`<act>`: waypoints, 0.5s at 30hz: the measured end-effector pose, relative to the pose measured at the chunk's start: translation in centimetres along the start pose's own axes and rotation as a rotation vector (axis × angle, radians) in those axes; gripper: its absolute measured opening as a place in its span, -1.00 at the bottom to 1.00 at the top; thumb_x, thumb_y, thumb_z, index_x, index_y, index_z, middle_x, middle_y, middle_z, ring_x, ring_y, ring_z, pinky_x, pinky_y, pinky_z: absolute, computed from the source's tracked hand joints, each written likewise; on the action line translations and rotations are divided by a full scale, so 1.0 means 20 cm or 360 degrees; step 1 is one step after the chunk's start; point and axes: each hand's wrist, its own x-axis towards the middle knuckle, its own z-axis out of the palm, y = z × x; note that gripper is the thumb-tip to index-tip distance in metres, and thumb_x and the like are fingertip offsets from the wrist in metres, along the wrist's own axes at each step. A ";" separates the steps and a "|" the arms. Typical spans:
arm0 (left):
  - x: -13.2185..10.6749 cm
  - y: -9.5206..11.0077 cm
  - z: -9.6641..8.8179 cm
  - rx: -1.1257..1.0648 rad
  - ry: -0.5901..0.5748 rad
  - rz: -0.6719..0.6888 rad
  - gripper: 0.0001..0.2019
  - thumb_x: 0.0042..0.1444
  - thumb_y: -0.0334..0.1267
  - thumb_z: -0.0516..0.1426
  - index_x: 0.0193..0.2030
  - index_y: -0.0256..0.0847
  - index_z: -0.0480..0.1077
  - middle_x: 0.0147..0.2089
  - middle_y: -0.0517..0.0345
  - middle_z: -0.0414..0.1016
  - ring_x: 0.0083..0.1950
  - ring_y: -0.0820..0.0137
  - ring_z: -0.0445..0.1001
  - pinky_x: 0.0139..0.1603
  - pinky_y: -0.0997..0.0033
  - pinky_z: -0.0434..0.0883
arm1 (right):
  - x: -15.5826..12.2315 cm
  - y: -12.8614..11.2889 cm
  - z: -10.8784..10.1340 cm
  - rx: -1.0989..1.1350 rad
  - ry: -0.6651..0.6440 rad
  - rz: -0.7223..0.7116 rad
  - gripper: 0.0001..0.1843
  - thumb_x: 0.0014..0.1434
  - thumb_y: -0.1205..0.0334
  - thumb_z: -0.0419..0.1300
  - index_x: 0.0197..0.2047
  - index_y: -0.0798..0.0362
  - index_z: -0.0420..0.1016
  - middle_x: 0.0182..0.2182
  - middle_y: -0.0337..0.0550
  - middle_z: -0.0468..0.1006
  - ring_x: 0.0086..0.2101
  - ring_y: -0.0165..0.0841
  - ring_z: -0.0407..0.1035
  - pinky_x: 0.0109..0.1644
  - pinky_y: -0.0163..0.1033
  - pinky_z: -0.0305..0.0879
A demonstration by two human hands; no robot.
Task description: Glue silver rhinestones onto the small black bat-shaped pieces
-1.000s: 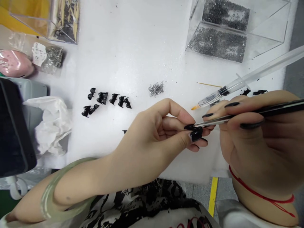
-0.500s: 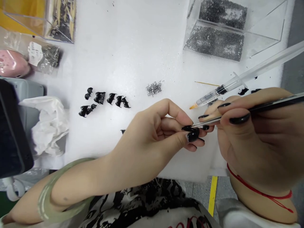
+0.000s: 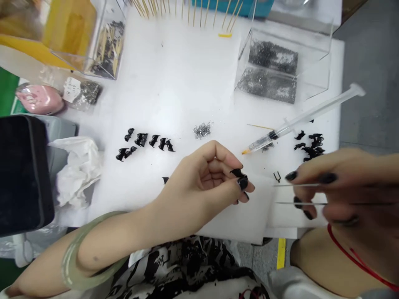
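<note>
My left hand pinches a small glossy black piece with pointed edges between thumb and fingers; the fingertips hide part of it. At the right, my right hand holds tweezers, their two thin prongs spread apart with nothing between them. A tiny black fork-shaped piece lies on the white work surface just beyond the prongs. Several black bat-like pieces sit in two rows left of my left hand. Beyond that hand is a small heap of clear and silvery beads.
An orange-tipped syringe lies beside a thin stick and a pile of black pieces. A clear box stands at back right. Crumpled tissue, a dark-screened device and a box of sticks are at left.
My right hand has drawn back to the right, and the tweezers have left the black piece and spread open. My left hand still pinches that piece. The camera view has shifted, showing more of the table's back.
</note>
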 end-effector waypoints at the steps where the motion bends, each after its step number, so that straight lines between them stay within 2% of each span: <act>1: 0.00 0.00 0.00 0.0001 -0.0007 0.0014 -0.84 0.16 -0.53 0.25 -0.25 -0.24 0.37 -0.36 0.18 0.66 -0.37 0.55 0.62 -0.32 0.66 0.55 | 0.01 -0.01 0.00 0.0035 -0.0095 -0.0041 -0.82 0.31 0.36 0.26 -0.05 -0.06 0.46 -0.16 -0.11 0.57 -0.29 -0.35 0.57 -0.34 -0.31 0.60; 4: 0.01 -0.02 -0.01 0.0004 0.0005 0.0015 -0.82 0.09 -0.49 0.28 -0.25 -0.23 0.37 -0.39 0.21 0.63 -0.41 0.55 0.59 -0.36 0.64 0.51 | 0.06 -0.03 0.03 -0.0012 -0.0306 -0.0204 -0.79 0.32 0.50 0.16 -0.10 -0.01 0.46 -0.26 -0.17 0.58 -0.29 -0.43 0.55 -0.35 -0.43 0.53; 8: 0.03 -0.03 -0.01 0.0048 0.0058 0.0023 -0.79 -0.02 -0.45 0.28 -0.27 -0.23 0.36 -0.43 0.22 0.60 -0.46 0.51 0.54 -0.41 0.57 0.45 | 0.10 -0.03 0.07 -0.0165 -0.0311 -0.0342 -0.79 0.37 0.53 0.08 -0.14 0.06 0.44 -0.39 -0.26 0.53 -0.41 -0.55 0.49 -0.35 -0.52 0.45; 12: 0.04 -0.05 -0.02 0.0099 0.0078 0.0090 -0.79 -0.06 -0.40 0.26 -0.26 -0.21 0.35 -0.46 0.22 0.57 -0.45 0.47 0.52 -0.42 0.52 0.40 | 0.10 0.05 -0.02 -0.0296 -0.0473 -0.0443 -0.79 0.40 0.42 0.12 -0.01 0.02 0.52 -0.23 -0.25 0.63 -0.35 -0.56 0.55 -0.26 -0.51 0.51; 14: 0.05 -0.06 -0.01 0.0118 0.0094 0.0111 -0.78 -0.08 -0.38 0.25 -0.25 -0.21 0.36 -0.48 0.23 0.54 -0.45 0.45 0.51 -0.43 0.50 0.37 | 0.12 0.13 -0.07 -0.0461 -0.0371 -0.0394 -0.78 0.39 0.38 0.14 0.01 0.01 0.55 -0.16 -0.21 0.65 -0.30 -0.50 0.57 -0.24 -0.44 0.53; 15: 0.05 -0.06 -0.01 0.0126 0.0100 0.0116 -0.77 -0.09 -0.38 0.25 -0.25 -0.21 0.37 -0.48 0.24 0.53 -0.44 0.44 0.50 -0.43 0.49 0.36 | 0.14 0.18 -0.08 -0.0557 -0.0209 -0.0337 -0.80 0.40 0.39 0.11 -0.04 0.05 0.55 -0.20 -0.19 0.65 -0.28 -0.46 0.57 -0.22 -0.39 0.53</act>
